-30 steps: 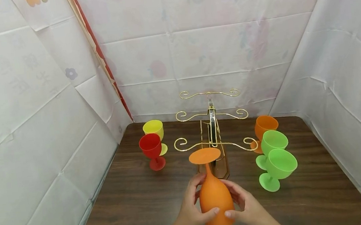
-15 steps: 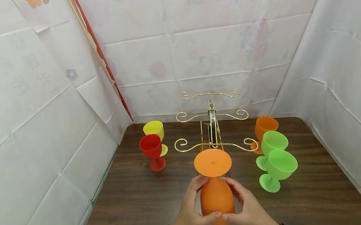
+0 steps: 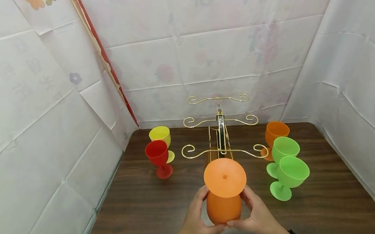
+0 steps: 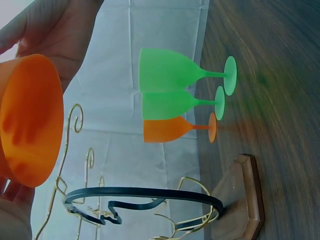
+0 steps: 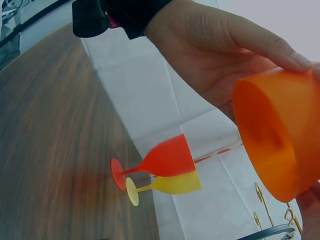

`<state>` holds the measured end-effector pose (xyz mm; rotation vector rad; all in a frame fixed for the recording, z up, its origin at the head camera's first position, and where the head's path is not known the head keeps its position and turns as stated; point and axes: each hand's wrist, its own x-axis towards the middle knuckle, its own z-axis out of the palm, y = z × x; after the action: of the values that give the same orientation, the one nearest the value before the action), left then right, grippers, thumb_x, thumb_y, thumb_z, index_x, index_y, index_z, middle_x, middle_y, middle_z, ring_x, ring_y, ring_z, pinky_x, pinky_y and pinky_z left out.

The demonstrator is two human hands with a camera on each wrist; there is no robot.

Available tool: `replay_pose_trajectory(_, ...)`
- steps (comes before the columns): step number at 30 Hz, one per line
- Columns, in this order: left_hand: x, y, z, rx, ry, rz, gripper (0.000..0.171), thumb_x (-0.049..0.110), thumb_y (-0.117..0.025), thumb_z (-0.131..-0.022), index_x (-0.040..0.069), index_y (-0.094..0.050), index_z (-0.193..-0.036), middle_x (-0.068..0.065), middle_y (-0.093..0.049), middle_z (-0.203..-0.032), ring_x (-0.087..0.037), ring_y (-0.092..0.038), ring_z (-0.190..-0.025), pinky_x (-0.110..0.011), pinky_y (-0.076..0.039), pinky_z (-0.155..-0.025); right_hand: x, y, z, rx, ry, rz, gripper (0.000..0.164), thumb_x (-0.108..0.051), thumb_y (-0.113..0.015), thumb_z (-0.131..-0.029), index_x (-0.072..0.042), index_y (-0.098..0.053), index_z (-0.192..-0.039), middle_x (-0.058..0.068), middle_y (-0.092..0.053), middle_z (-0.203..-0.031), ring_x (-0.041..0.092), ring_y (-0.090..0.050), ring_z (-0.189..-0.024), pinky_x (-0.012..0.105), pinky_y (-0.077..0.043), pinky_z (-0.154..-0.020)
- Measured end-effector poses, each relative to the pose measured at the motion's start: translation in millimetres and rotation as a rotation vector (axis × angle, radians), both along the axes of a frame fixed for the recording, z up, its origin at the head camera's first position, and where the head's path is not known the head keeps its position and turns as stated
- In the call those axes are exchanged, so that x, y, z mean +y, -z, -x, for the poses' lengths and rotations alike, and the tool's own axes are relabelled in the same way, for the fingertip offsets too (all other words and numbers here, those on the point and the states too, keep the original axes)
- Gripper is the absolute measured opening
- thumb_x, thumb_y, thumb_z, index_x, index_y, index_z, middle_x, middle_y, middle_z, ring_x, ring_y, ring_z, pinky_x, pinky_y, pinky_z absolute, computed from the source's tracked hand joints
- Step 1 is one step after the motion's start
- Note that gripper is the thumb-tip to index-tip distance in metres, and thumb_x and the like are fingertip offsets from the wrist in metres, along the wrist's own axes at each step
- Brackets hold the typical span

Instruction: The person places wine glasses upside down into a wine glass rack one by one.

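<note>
Both hands hold an orange plastic goblet upside down by its bowl. Its round foot tips toward the head camera and hides the stem. My left hand grips the left side, my right hand the right, and the thumbs nearly meet at the front. In the left wrist view the open mouth of the same goblet faces down toward the table side. Just beyond the hands stands a gold wire rack with several curled arms, its wooden base showing in the left wrist view.
Left of the rack, a red goblet and a yellow goblet stand upright. On the right are another orange goblet and two green goblets. White sheeting encloses the dark wooden table.
The held goblet has tilted so its foot swings toward the head camera and shows as a full disc, hiding the stem. Both hands have shifted slightly with it; the other goblets stay put.
</note>
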<state>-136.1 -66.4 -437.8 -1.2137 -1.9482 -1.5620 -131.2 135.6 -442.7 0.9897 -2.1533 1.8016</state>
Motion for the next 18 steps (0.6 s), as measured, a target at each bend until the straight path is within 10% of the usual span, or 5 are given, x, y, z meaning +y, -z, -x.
replay_pose_trajectory(5, -1, -9.4, -1.9, 0.025, 0.007, -0.020, 0.072, 0.026, -0.073, -0.081, -0.007, -0.036, -0.133, -0.016, -0.047, -0.132, -0.023, -0.050, -0.113, -0.035, -0.046, -0.094, -1, 1.0, 2.0, 0.012, -0.014, 0.000, 0.089, 0.000, -0.082, -0.067, -0.003, -0.034, -0.141, 0.010, -0.047, -0.135, 0.014, -0.048, -0.122, 0.024, -0.039, -0.101)
replay_pose_trajectory(14, -9, 25.1, 8.8, -0.085, -0.014, -0.035, 0.086, 0.033, -0.076, -0.078, -0.002, -0.029, -0.141, -0.012, -0.046, -0.135, -0.021, -0.049, -0.116, -0.036, -0.044, -0.096, -6, 4.4, 10.3, 0.009, -0.070, -0.014, 0.088, 0.000, -0.082, -0.068, -0.005, -0.034, -0.142, 0.011, -0.047, -0.136, 0.015, -0.048, -0.122, 0.026, -0.041, -0.100)
replay_pose_trajectory(18, -14, 26.2, 10.3, -0.109, -0.050, -0.065, 0.087, 0.031, -0.077, -0.077, -0.002, -0.029, -0.142, -0.013, -0.046, -0.135, -0.021, -0.049, -0.118, -0.035, -0.043, -0.097, -8, -7.7, 16.4, 0.155, -0.084, -0.028, 0.081, -0.018, -0.080, -0.075, 0.002, -0.035, -0.140, 0.013, -0.043, -0.139, 0.015, -0.043, -0.126, 0.024, -0.039, -0.100)
